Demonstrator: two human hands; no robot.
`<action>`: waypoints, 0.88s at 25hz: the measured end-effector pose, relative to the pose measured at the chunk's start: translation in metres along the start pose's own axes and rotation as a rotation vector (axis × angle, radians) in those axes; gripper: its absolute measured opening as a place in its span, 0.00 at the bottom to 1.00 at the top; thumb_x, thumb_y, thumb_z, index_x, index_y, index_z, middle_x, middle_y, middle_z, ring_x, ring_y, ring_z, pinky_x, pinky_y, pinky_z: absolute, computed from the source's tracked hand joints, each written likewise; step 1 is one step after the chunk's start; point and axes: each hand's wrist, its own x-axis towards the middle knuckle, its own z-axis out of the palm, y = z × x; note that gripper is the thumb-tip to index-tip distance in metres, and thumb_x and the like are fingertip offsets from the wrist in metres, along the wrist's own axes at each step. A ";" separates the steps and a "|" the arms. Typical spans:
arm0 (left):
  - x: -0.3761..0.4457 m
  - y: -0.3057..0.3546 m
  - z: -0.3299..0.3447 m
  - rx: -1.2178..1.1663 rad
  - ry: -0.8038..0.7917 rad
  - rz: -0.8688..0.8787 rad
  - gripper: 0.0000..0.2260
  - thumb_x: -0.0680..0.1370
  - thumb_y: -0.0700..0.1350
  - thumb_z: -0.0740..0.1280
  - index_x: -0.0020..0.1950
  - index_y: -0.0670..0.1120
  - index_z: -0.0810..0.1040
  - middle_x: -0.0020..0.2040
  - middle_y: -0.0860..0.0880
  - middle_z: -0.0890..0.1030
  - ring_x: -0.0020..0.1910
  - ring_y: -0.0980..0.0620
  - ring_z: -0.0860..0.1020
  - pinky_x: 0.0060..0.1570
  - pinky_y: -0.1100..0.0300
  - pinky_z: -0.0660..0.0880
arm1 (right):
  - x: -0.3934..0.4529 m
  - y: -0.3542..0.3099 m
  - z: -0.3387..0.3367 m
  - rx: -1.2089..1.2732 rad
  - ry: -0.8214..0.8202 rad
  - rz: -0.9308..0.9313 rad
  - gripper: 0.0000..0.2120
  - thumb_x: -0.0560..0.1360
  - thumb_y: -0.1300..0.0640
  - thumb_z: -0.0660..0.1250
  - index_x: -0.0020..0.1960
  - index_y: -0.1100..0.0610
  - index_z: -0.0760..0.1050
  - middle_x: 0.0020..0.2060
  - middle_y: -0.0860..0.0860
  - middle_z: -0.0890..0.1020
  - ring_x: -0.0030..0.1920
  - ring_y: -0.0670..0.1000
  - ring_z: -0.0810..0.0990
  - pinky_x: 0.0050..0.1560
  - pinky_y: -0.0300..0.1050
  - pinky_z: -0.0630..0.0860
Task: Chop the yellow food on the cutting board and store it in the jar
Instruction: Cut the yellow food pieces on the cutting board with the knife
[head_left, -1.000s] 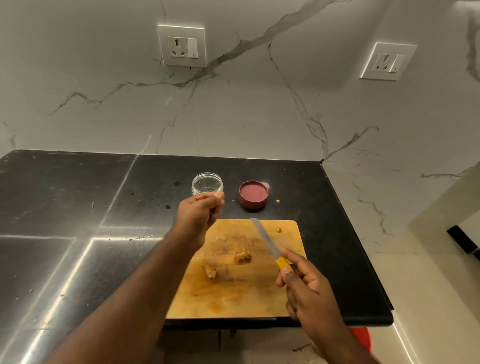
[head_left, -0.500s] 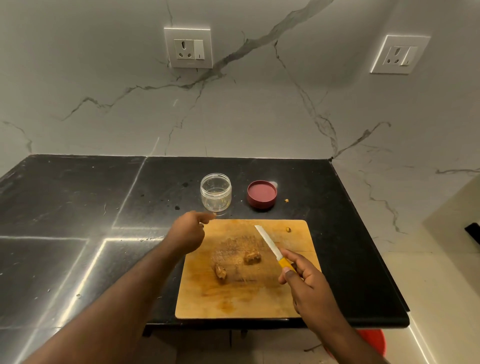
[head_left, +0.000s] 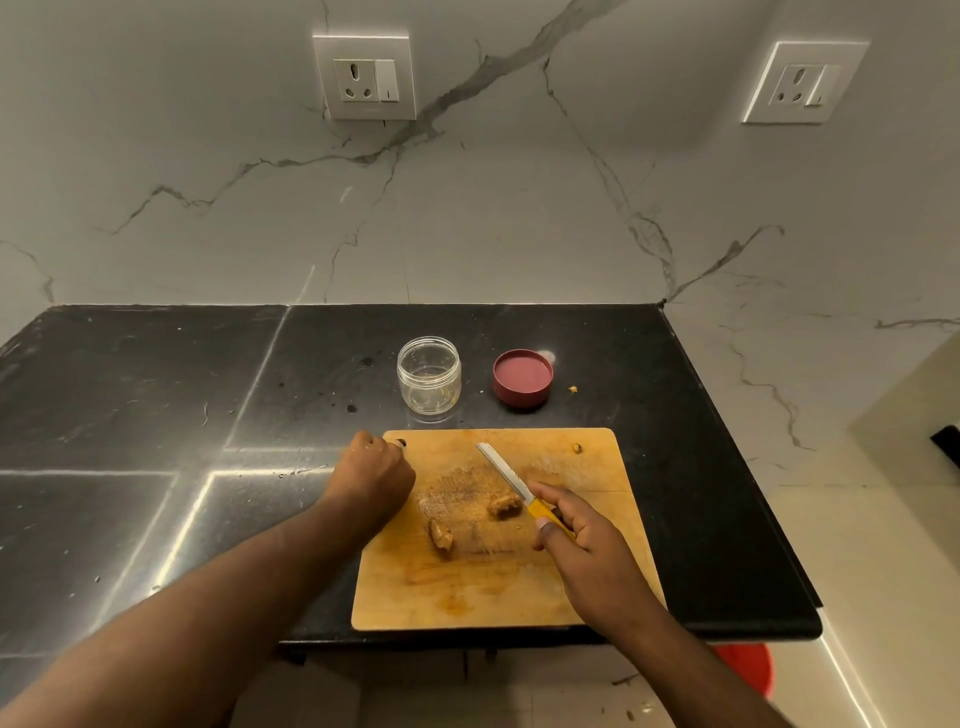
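Left hand (head_left: 371, 480) lowered from jar (head_left: 429, 375), few yellow bits inside

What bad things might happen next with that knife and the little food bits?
1. The right hand grips the knife near the left hand, whose curled fingers rest on the cutting board; a slip might nick them.
2. The two yellow pieces are small and could roll while being cut.
3. The open jar stands just behind the board and might get knocked over.
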 end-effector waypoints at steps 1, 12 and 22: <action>0.001 -0.002 -0.001 -0.007 -0.012 0.017 0.11 0.84 0.40 0.59 0.62 0.41 0.78 0.54 0.44 0.81 0.49 0.48 0.79 0.45 0.55 0.67 | 0.000 0.002 0.001 0.001 -0.002 0.005 0.17 0.81 0.58 0.61 0.68 0.46 0.73 0.61 0.32 0.74 0.60 0.27 0.69 0.53 0.22 0.67; 0.015 -0.009 -0.006 -0.124 -0.071 0.076 0.09 0.84 0.43 0.62 0.60 0.41 0.78 0.51 0.45 0.82 0.42 0.50 0.76 0.51 0.54 0.76 | -0.007 0.006 -0.004 0.012 0.013 0.028 0.18 0.81 0.58 0.62 0.66 0.41 0.72 0.58 0.27 0.71 0.58 0.21 0.66 0.52 0.22 0.67; -0.039 -0.024 0.017 -0.230 -0.055 0.009 0.33 0.82 0.49 0.65 0.82 0.50 0.50 0.73 0.45 0.67 0.67 0.44 0.72 0.64 0.50 0.69 | 0.006 -0.004 0.012 -0.322 -0.024 -0.152 0.17 0.82 0.55 0.60 0.68 0.41 0.71 0.57 0.38 0.73 0.57 0.37 0.71 0.55 0.31 0.68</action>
